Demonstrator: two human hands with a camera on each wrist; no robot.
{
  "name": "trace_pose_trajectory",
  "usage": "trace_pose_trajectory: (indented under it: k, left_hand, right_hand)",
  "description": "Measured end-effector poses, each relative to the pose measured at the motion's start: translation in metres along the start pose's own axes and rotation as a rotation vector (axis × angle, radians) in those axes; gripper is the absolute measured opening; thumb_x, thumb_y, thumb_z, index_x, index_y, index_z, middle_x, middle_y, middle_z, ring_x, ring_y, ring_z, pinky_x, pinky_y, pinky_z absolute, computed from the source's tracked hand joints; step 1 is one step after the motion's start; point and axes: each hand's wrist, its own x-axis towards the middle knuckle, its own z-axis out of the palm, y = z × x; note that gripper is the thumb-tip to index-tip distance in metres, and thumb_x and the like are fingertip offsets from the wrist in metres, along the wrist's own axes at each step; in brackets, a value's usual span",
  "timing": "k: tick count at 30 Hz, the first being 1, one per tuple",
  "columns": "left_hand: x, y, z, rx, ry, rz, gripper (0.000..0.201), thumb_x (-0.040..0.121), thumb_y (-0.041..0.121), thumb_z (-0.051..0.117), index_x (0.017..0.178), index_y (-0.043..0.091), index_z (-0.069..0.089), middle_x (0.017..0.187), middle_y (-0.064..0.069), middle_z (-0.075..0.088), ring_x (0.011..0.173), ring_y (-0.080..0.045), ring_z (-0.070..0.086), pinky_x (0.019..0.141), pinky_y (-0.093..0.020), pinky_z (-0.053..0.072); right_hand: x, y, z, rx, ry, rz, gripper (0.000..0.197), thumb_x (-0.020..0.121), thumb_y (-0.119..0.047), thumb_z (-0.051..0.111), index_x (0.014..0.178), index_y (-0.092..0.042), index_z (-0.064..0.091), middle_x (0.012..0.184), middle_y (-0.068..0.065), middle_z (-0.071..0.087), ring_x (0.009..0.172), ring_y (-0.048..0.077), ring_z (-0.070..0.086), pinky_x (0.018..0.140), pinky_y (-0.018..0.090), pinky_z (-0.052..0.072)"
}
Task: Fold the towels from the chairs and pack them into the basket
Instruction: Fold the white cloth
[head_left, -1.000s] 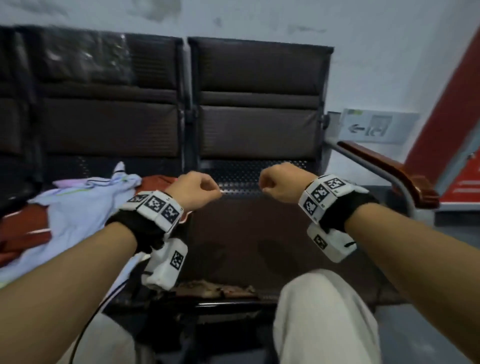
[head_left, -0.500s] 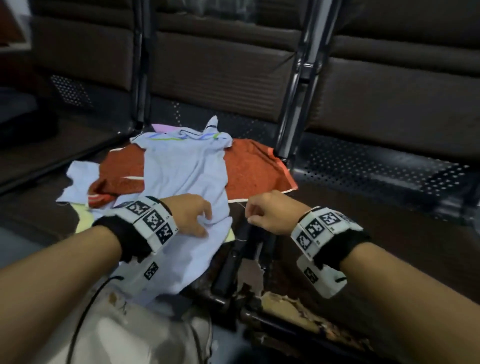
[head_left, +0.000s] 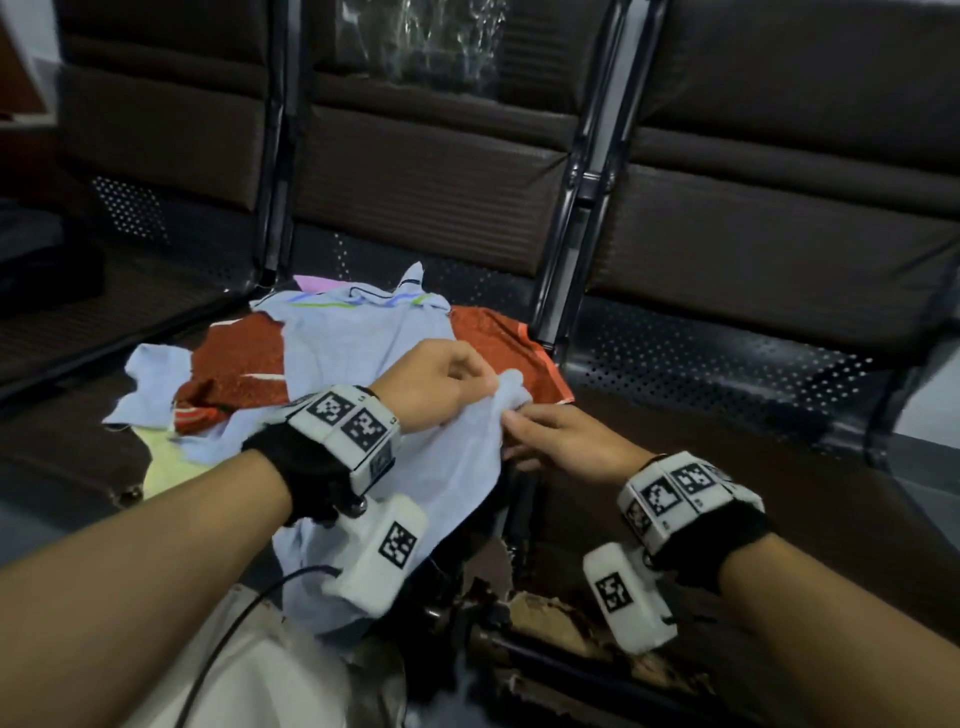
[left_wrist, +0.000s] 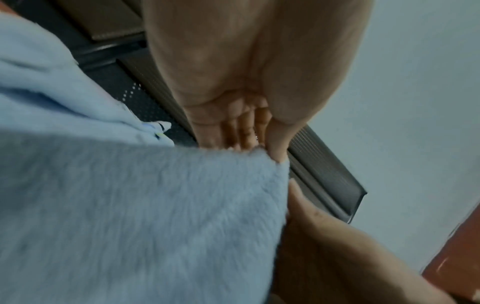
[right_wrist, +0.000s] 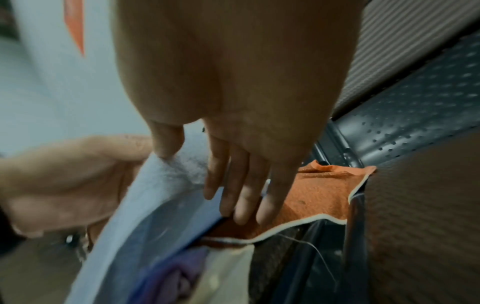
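Head view: half a second ago both of my hands rested low at the front edge of the chair seat; now the left hand (head_left: 436, 384) has lifted a corner of the light blue towel (head_left: 363, 343), pinched between thumb and fingers. The right hand (head_left: 561, 441) has moved in to the same corner, thumb on the cloth, fingers extended underneath. The towel still lies over the orange towel (head_left: 498, 343) on the seat. I judge folding is starting; no basket is visible.
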Motion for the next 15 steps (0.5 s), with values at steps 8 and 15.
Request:
trace_pose_trajectory:
  k: [8,15]
  left_hand:
    - [0.009,0.058,0.048,-0.248,0.099,0.204,0.008,0.085,0.019,0.067,0.080,0.025,0.065,0.076,0.009,0.066,0.063,0.007,0.057,0.057,-0.008,0.042]
    - [0.020,0.057,0.084,-0.155,-0.085,0.150,0.034,0.081,0.022,0.071,0.111,0.013,0.056,0.076,-0.007,0.062,0.067,-0.007,0.058,0.062,-0.020,0.048]
  right_hand:
    - [-0.068,-0.034,-0.052,0.176,0.385,-0.250,0.014,0.090,-0.013,0.062,0.101,-0.006,0.065,0.094,0.006,0.071,0.083,0.012,0.068,0.068,0.021,0.053]
    - [-0.083,-0.025,-0.077,0.164,0.543,-0.335,0.024,0.084,0.013,0.053,0.082,-0.010,0.058,0.083,0.011,0.061,0.080,0.021,0.058,0.069,0.029,0.047]
